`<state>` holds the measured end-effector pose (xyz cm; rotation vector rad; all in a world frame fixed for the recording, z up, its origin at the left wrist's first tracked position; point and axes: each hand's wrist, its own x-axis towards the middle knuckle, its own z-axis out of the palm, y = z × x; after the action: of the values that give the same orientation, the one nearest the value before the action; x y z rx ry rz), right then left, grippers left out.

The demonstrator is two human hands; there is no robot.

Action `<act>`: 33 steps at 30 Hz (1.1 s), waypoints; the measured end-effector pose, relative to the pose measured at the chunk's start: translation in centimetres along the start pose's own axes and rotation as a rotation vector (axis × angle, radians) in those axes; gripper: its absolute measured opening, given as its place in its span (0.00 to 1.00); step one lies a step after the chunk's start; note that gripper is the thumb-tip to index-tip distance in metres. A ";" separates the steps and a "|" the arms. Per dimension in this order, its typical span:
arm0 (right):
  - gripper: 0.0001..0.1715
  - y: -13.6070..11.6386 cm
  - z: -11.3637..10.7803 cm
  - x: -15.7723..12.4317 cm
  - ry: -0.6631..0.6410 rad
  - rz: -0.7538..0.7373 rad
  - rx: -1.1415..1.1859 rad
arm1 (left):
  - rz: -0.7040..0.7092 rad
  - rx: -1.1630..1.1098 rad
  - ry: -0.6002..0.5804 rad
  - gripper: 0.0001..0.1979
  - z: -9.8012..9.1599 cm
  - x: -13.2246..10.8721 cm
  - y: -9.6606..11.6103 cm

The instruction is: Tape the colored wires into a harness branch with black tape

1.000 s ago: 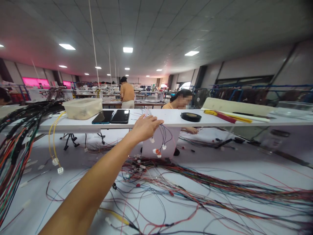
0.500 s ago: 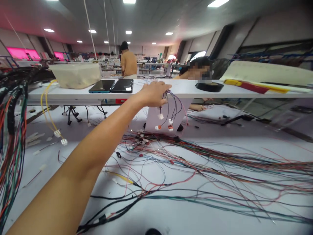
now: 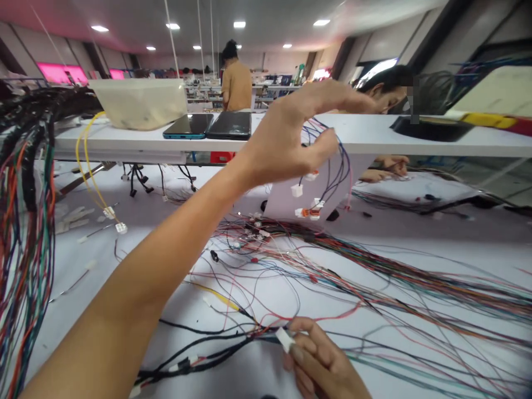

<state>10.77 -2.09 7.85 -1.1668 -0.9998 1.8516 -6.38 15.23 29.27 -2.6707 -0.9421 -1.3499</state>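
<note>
My left hand (image 3: pixel 291 136) is raised in front of the white shelf (image 3: pixel 374 144), thumb and fingers curled around a small bunch of thin wires (image 3: pixel 332 166) that hang down with little white connectors (image 3: pixel 297 190) on their ends. Near the bottom edge my right hand (image 3: pixel 320 366) pinches a white connector (image 3: pixel 285 339) joined to wires of the harness. A broad spread of coloured wires (image 3: pixel 374 277) lies across the white table (image 3: pixel 83 288) between the two hands.
On the shelf sit a translucent plastic tub (image 3: pixel 139 102), two dark phones (image 3: pixel 210 126) and a roll of black tape (image 3: pixel 432 128). A thick wire bundle (image 3: pixel 25 210) hangs at the left. One person sits behind the shelf; another stands farther back.
My left hand has drawn back toward me and lifted, now curled on the hanging wires. My right hand has come into view at the bottom, holding a white connector.
</note>
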 end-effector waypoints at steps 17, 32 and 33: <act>0.25 5.1 4.8 5.7 -0.426 0.176 -0.197 | -1.581 -0.963 0.591 0.16 4.7 -31.0 5.2; 0.19 0.2 1.2 11.6 -0.154 -0.103 -1.234 | -1.714 -1.264 0.255 0.20 4.2 -31.3 4.9; 0.18 0.6 1.3 11.5 -0.132 -0.105 -1.238 | -1.730 -1.249 0.190 0.20 4.5 -31.1 5.0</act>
<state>5.60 7.35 3.41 -1.5680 -2.3734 1.1271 -14.50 -3.53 4.81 -1.1045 -3.5784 -2.9033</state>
